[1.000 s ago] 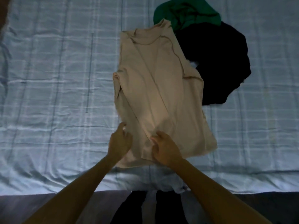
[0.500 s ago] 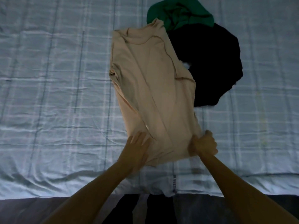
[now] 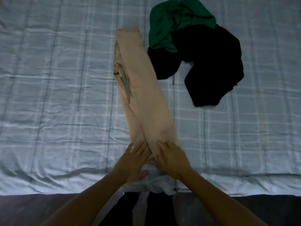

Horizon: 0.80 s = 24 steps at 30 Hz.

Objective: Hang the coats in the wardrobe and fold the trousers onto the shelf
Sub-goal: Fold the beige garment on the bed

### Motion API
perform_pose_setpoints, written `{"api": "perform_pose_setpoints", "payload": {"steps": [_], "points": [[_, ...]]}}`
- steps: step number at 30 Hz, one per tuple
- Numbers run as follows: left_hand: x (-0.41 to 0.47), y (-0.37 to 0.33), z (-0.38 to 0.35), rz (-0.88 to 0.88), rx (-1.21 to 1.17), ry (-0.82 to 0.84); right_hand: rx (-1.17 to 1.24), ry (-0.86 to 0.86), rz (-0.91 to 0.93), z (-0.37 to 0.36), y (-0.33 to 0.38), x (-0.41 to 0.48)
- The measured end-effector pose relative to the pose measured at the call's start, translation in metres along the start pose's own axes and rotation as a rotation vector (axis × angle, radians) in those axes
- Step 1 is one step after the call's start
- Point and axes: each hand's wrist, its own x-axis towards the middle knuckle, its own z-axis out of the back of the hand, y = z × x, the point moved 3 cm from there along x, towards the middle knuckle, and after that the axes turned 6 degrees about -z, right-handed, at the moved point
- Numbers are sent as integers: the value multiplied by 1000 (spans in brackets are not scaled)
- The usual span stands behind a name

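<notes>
- Floor (image 3: 24, 209): dark strip along the near edge of the view, in front of the bed.
- Both forearms reach forward from the bottom of the view over the bed edge.
- Left hand (image 3: 135, 162): palm down on the near end of the beige garment (image 3: 146, 95), left side. Grip spread, fingers straight and flat on the cloth, holding nothing.
- Right hand (image 3: 172, 160): just beside the left, palm down on the same end, right side. Grip spread, fingers straight and pressing the top fold.
- Beige garment: lies on the bed, folded lengthwise into a long narrow strip. It runs from the hands away, its far end leaning a little left. Loose folds show along its left edge.
- Bed (image 3: 57, 95): pale blue checked sheet, lightly wrinkled, fills most of the view.
- Black garment (image 3: 211, 62): crumpled heap on the sheet, right of the strip. Its left edge meets the strip's right edge in the far half.
- Green garment (image 3: 175, 18): crumpled, farthest back, partly over the black garment, just right of the strip's far end.
</notes>
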Motion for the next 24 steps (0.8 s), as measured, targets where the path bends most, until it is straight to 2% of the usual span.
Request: {"api": "perform_pose_setpoints", "payload": {"steps": [4, 5, 9, 12, 14, 16, 18, 20, 21, 22, 23, 24], "points": [[0, -9, -13, 71, 33, 10, -288, 159, 101, -1, -22, -13], [3, -10, -14, 77, 65, -45, -331, 207, 106, -3, -27, -14], [14, -12, -11, 74, 135, -284, -348, 153, 58, -11, -29, -6], [20, -8, -3, 77, 81, -299, -279, 19, 38, -12, -18, 3], [18, -3, 2, 84, -5, -254, -275, 50, 6, -9, -14, 8], [7, -5, 10, 65, -154, -113, -255, 204, 30, -1, -6, 7], [-9, -15, 23, 67, -278, 78, -230, 510, 28, 13, 8, 0], [-19, -24, 37, 4, -388, 132, -200, 776, -34, 31, 18, -7], [-22, -25, 53, 33, -488, 99, -177, 772, -73, 42, 22, -6], [-22, -20, 68, 82, -616, 4, -144, 663, -113, 57, 27, 1], [-23, -8, 80, 177, -805, -191, -111, 445, -137, 72, 28, 11], [-25, 6, 91, 318, -873, -350, -117, 171, -142, 88, 27, 24]]}}
